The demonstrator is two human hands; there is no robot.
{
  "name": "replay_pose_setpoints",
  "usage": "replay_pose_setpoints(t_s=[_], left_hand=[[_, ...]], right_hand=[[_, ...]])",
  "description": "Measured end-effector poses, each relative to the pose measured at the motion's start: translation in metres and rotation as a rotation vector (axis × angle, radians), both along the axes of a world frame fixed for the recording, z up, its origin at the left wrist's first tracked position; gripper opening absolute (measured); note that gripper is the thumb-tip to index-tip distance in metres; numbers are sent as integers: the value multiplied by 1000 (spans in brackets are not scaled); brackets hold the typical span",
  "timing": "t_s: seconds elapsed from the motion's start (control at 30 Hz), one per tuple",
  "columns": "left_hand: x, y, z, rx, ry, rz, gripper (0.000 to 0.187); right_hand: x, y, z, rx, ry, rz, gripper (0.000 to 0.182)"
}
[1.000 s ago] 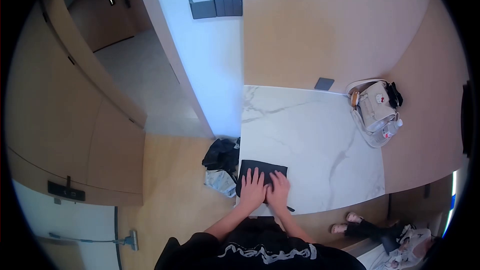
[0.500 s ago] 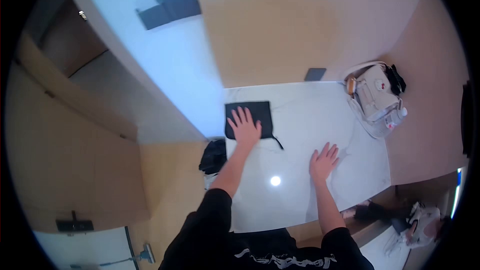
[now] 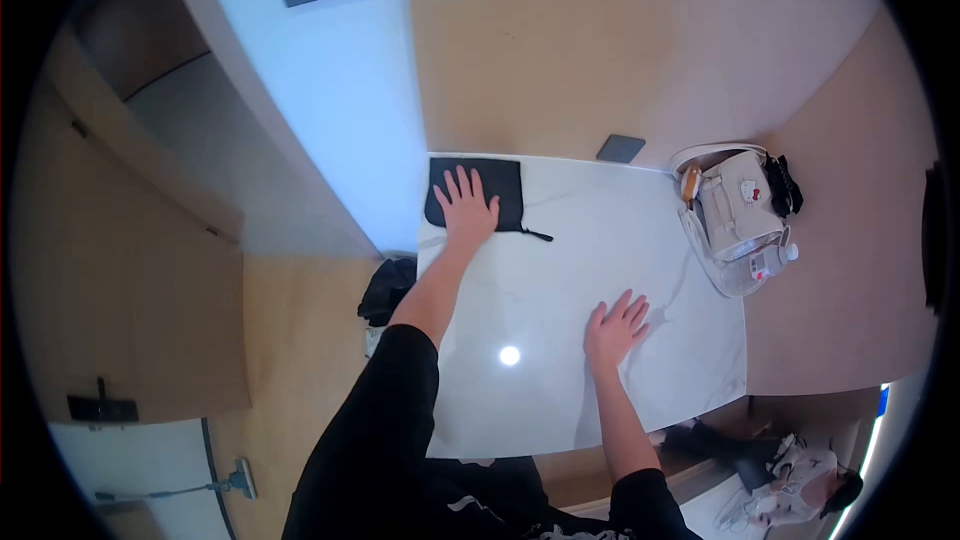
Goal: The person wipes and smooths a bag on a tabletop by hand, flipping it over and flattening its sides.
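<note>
A folded black cloth lies at the far left corner of the white marble table, a thin strap trailing off its right edge. My left hand presses flat on the cloth with fingers spread, arm stretched far forward. Flat on the bare marble near the table's middle rests my right hand, fingers apart and holding nothing.
A white handbag with a small plastic bottle sits at the table's far right. A dark wall socket is behind the table. Dark clothes lie on the wooden floor at the left. Someone's feet show at bottom right.
The cloth has gone from the near left edge to the far left corner under my left hand. My right hand left the cloth and now rests on bare marble.
</note>
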State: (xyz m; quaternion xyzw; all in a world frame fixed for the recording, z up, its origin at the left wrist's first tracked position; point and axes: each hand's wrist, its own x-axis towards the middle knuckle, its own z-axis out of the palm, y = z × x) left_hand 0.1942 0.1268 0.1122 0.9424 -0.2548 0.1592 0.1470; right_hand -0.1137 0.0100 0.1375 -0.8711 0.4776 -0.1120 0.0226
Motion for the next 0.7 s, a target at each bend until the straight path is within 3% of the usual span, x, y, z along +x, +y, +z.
replay_pose_setpoints(t_s=[0.27, 0.47, 0.7], left_hand=[[-159, 85, 8, 21, 12, 27, 68], [-318, 153, 22, 77, 74, 100, 70], [-403, 176, 28, 133, 143, 175, 69]], right_hand=[[-5, -4, -6, 30, -50, 35, 66], [-29, -18, -13, 76, -66, 243, 68], [-35, -17, -1, 142, -76, 316, 68]])
